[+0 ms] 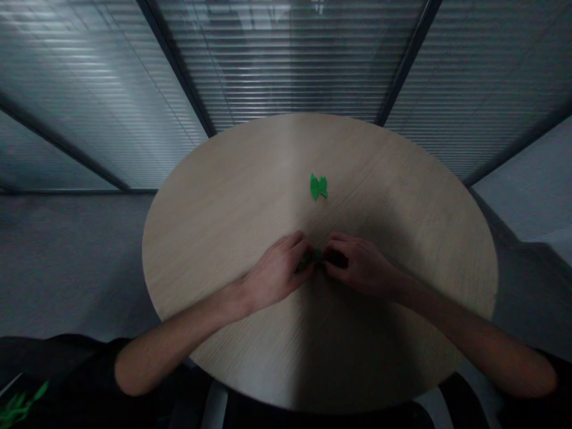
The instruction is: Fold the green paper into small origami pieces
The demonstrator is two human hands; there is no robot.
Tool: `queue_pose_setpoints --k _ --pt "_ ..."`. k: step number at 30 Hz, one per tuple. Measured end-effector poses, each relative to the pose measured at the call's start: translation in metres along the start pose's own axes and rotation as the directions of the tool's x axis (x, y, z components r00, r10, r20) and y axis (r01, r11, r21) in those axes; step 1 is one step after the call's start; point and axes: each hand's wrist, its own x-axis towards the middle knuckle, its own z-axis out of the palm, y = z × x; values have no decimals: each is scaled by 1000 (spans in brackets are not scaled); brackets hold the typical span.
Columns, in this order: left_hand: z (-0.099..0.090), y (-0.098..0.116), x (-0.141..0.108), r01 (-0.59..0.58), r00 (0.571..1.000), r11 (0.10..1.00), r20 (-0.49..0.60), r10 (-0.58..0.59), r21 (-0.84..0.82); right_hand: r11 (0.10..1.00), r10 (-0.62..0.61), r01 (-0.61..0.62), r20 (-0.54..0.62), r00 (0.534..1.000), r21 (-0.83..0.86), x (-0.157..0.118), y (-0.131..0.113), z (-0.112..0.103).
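At far left, green strips (18, 405) lie on something dark near my lap. My left hand (277, 268) and right hand (361, 265) meet over the round wooden table (214, 238), fingers (301, 244) closed from both sides on a small green piece (318, 255), pinched to keep it steady; a green scrap (318, 186) lies beyond.

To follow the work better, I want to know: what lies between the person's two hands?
The head view shows a small green piece, partly hidden, between the left hand and the right hand.
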Motion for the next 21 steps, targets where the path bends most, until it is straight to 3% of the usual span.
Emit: queue_pose_setpoints --k 4,10,14,17,21 --pt "-5 -2 2 75 994 996 -76 -79 -50 997 -44 48 -58 997 66 1 4 2" --pt "-8 -3 5 150 988 958 -9 -157 -246 966 -127 158 -156 980 203 1 5 2" --pt "-5 -2 7 254 966 846 83 -243 -469 913 15 25 -95 995 407 0 4 2" --pt "-3 -3 8 280 958 764 116 -263 -581 806 140 -59 -93 986 589 2 3 1" --pt "-3 -5 9 299 950 680 144 -276 -669 741 140 -140 53 989 657 3 4 -5"
